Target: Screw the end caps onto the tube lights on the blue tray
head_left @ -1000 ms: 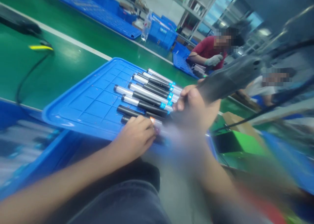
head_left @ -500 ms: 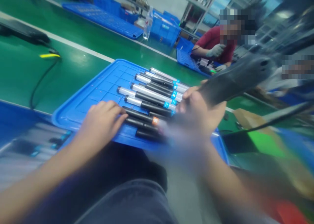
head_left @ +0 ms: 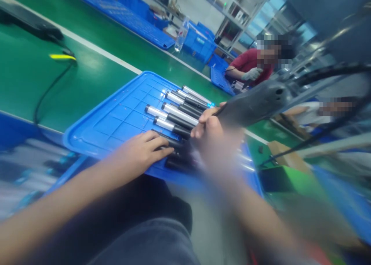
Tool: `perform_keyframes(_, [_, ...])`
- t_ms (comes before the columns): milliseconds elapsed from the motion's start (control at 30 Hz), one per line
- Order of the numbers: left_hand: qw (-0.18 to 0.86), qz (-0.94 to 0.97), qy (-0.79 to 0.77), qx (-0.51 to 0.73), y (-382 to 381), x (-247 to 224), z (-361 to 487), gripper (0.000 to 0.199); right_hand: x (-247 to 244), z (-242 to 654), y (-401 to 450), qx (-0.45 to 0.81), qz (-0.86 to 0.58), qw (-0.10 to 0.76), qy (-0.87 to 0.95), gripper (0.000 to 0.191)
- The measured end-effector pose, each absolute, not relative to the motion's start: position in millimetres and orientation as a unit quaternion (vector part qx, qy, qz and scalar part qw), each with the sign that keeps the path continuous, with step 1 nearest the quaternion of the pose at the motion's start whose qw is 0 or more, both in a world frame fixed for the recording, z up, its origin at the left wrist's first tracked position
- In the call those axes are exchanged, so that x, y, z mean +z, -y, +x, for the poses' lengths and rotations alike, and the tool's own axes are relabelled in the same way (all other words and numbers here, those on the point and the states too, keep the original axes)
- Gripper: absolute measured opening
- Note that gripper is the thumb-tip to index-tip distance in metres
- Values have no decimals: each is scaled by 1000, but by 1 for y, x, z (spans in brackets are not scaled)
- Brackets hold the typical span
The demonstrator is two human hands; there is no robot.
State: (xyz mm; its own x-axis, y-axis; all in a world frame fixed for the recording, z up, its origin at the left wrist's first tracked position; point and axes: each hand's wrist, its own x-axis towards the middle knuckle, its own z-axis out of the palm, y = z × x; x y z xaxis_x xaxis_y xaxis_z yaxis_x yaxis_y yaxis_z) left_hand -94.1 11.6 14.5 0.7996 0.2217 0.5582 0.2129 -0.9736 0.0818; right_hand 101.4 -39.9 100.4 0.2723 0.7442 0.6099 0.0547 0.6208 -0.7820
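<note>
Several silver-and-black tubes [head_left: 179,114] lie side by side on a ribbed blue plastic lid [head_left: 107,122]. At the near end of the row, my left hand [head_left: 142,151] has its thumb and fingers closed on a black tube [head_left: 177,144]. My right hand [head_left: 214,137] is wrapped around a dark electric screwdriver [head_left: 252,102] with a cord at its rear end. The tool's front end is hidden by the hand and blur, low over the near tubes. Whether its tip touches a tube cannot be seen.
The lid rests over the near edge of a green table [head_left: 95,71]. A black cable with a yellow tie [head_left: 62,57] lies left. Farther back are a clear bottle [head_left: 181,35] and a blue bin [head_left: 199,42]. A co-worker in red [head_left: 251,62] sits across; another person is at right.
My left hand has shifted right and slightly nearer along the near tubes. My right hand and the screwdriver have moved left and a little down. The whole view has also tilted.
</note>
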Motion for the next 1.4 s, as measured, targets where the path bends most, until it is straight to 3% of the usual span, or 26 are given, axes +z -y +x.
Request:
perform_keyframes(467, [39,956,-131,258,-9,12,-93,43,95,95,40,199,-402,713,540,21])
perform_keyframes(767, [47,955,-134,262,-11,10,-93,46,110,88,47,199,-508,647,533,21])
perform_keyframes(867, [46,951,-143,269,-9,13,-92,44,106,95,43,211,-470,668,538,20])
perform_keyframes(967, [53,938,-176,293,-4,20,-86,27,105,100,36,212,-385,720,536,24])
perform_keyframes(1200, [125,918,-205,316,-5,32,-66,29,116,93,35,192,-385,729,532,32])
perform_keyframes(1400, [53,904,-286,314,-35,23,-90,41,114,110,27,176,-381,754,506,38])
